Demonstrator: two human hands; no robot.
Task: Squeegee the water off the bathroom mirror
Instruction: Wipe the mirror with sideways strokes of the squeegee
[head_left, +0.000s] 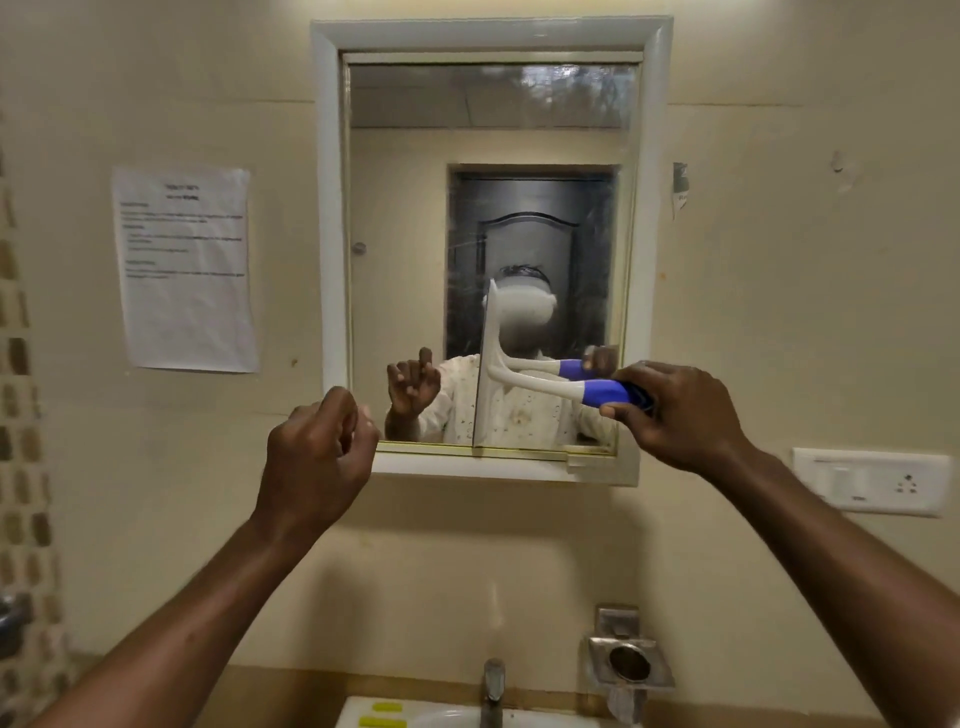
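Note:
The bathroom mirror (410, 197) hangs in a white frame (327, 208) on the cream wall, with streaks and haze across its upper and right parts. A white squeegee (491, 374) with a blue handle stands with its blade upright against the lower middle of the glass. My right hand (675, 410) is shut on the blue handle, to the right of the blade. At the frame's lower left corner, my left hand (319, 457) is raised with fingers curled closed, holding nothing. The glass reflects a person, both hands and the squeegee.
A printed paper notice (184, 267) is taped left of the mirror. A white switch and socket plate (870, 480) sits at the right. Below are a chrome tap (492, 688), the white basin rim (363, 714) and a metal wall holder (629, 662). Mosaic tiles (21, 467) line the left edge.

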